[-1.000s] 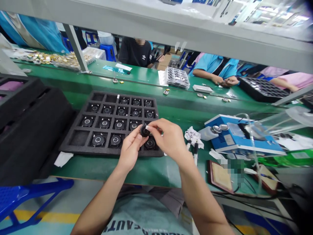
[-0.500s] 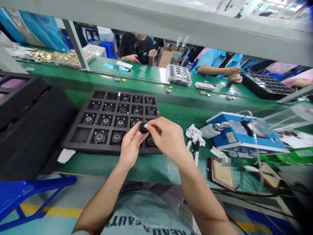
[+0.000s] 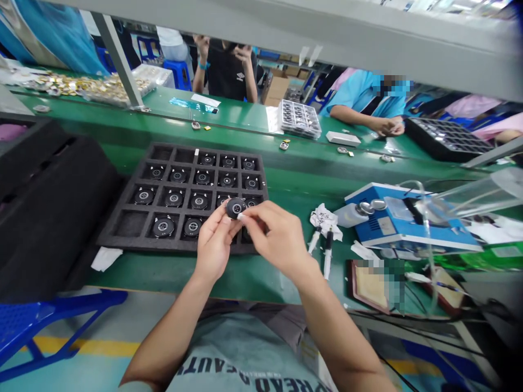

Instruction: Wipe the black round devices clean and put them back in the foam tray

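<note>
A round black watch body [image 3: 236, 208] is held over the foam tray, its ringed sensor face turned up. My left hand [image 3: 214, 242] grips it from the left with thumb and fingers. At its lower right edge, my right hand [image 3: 278, 231] pinches a small white piece [image 3: 241, 216]. Beneath my hands lies the black foam tray [image 3: 128, 239], with similar watch bodies in most of its pockets. A front-left pocket and two back-left pockets hold no watch. My hands hide part of the front right pockets.
Black foam trays [image 3: 53, 218] are stacked at the left. To the right are crumpled tissue [image 3: 326, 219], syringes [image 3: 328, 253], a white bottle [image 3: 349, 215], a blue machine [image 3: 402, 218] and a framed pad [image 3: 368, 286]. People sit opposite, below a grey overhead beam [image 3: 261, 38].
The watch body has tilted so its sensor face shows more fully, and my right fingers have moved down to its lower edge. Opposite, a person in black has raised both hands.
</note>
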Demonstrator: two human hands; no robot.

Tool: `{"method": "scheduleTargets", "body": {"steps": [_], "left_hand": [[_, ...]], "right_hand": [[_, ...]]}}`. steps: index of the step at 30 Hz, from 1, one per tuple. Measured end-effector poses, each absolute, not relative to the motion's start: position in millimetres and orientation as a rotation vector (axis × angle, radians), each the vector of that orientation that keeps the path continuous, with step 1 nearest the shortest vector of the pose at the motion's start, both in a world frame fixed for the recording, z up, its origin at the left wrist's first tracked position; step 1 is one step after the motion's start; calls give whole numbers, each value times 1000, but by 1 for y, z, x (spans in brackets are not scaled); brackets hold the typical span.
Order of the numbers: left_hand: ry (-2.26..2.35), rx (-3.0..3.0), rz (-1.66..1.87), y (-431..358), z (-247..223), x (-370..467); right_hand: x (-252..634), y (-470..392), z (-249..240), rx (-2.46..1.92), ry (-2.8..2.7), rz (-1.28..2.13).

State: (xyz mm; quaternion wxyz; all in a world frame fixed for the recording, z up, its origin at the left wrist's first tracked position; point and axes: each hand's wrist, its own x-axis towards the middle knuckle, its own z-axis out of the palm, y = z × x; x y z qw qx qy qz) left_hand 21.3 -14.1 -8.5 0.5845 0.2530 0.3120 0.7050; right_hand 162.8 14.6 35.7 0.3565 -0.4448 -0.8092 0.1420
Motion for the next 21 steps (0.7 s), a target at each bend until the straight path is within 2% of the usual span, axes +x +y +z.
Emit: {"method": "scheduleTargets", "body": {"steps": [8,15,21], "left_hand": [[745,581,1674,-14,-10,22],[745,619,1641,-15,-10,22],[768,615,1624,-14,-9,23]], "right_hand": [[167,37,35,-1363,-1903,322],[155,13,39,-1243,-1951,513],[166,41,41,-1379,-1908,308]]}}
